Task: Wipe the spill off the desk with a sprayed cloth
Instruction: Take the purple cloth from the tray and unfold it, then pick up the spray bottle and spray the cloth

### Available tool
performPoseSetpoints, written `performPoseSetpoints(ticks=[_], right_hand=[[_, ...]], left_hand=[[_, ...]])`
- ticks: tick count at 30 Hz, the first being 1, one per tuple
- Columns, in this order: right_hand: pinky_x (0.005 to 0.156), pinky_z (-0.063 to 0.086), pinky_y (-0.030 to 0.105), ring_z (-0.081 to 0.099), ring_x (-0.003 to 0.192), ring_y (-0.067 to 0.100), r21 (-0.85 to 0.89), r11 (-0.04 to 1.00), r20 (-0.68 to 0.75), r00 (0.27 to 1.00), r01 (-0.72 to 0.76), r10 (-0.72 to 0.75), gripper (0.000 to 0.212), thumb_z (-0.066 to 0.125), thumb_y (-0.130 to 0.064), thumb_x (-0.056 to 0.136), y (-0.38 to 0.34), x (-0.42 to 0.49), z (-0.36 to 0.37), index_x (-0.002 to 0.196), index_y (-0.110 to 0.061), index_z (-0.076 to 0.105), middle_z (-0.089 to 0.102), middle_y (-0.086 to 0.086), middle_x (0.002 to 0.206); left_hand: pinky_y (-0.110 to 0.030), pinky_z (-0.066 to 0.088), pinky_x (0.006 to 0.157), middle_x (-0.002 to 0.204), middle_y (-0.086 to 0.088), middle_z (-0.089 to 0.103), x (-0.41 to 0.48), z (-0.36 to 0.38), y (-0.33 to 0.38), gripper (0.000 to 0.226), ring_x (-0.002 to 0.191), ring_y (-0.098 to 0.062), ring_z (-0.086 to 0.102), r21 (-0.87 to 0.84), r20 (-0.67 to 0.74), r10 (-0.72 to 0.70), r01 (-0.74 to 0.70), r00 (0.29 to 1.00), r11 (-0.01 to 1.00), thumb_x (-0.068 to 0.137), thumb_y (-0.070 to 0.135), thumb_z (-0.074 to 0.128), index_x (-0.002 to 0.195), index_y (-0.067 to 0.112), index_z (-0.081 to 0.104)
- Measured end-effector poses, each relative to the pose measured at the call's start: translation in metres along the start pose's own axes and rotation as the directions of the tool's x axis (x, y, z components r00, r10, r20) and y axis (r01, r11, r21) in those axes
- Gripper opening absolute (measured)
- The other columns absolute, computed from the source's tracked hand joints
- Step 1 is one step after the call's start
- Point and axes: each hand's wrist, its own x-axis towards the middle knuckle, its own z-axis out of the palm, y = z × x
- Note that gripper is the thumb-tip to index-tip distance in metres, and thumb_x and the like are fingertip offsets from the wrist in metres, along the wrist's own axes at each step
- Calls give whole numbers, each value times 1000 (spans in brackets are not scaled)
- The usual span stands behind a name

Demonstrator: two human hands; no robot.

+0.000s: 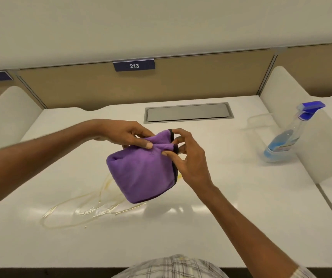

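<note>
A folded purple cloth (144, 173) with a dark hem hangs in the air above the middle of the white desk (231, 207). My left hand (127, 135) pinches its top edge from the left. My right hand (187, 157) grips the hemmed edge from the right. A thin yellowish spill (85, 209) spreads on the desk below and to the left of the cloth, part of it hidden behind the cloth. A clear spray bottle (289, 137) with a blue trigger head stands at the right, near the side divider.
A grey metal cable flap (188, 112) is set into the desk at the back. Low white dividers stand at the left (6, 117) and right (321, 141). A tan partition with a "213" label (134, 65) closes the back.
</note>
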Motion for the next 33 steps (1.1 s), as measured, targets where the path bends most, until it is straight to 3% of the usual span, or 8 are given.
performPoseSetpoints(ticks=[4,9,12,17,20,23,28,33], right_hand=[[81,54,27,61,91,11,-82,969,69,972,232,-227,13,73,-11,96,7,7,-13,108,-8,73,67,2,103],[103,42,18,50,125,13,-16,998,262,963,64,-58,10,68,-15,99,21,25,-32,106,-9,65,49,1,133],[98,51,28,61,112,19,0,997,318,945,81,-77,14,68,-7,98,31,33,-39,111,-5,64,61,6,124],[84,52,20,63,100,12,-6,996,272,959,91,-86,14,75,-4,90,38,38,-45,101,-11,71,66,-2,108],[81,55,23,65,101,13,-2,996,268,959,92,-88,14,78,-5,88,43,40,-48,99,-12,74,68,-1,107],[80,58,25,66,101,15,7,999,266,963,38,-39,16,76,-5,91,50,37,-52,105,-12,76,68,1,108],[77,57,21,69,96,11,9,994,-7,994,-109,109,24,73,-12,97,71,30,-84,120,-18,73,72,-6,117],[81,55,13,65,104,5,-91,961,-349,912,-262,215,32,73,-25,97,106,1,-164,127,-16,67,69,-4,124]], left_hand=[[-28,62,75,121,-2,74,18,19,-14,31,104,-15,73,-159,-9,-8,6,1000,987,106,45,51,129,35,69],[-27,63,80,119,10,74,55,60,-24,39,107,-12,72,-309,-127,-51,9,991,951,99,64,47,126,46,68],[-25,63,79,117,18,75,66,72,-22,47,110,-9,74,-379,-106,-73,28,992,925,87,79,54,121,49,69],[-31,59,83,101,8,73,74,68,-18,35,91,-16,69,204,-300,75,-13,951,979,86,42,81,111,21,68],[-28,47,69,77,14,63,69,51,-11,20,69,-10,57,363,-287,59,51,956,931,91,34,78,100,18,71],[-37,45,71,78,-1,65,61,29,-11,20,72,-21,53,452,-269,29,100,963,886,96,28,71,93,8,70],[-27,41,73,86,6,67,51,-8,-6,17,78,-16,56,560,-250,-48,185,967,807,94,21,72,108,12,75],[-27,55,82,90,15,78,38,-49,-23,25,84,-9,71,526,-197,-189,266,962,808,86,26,83,109,33,76]])
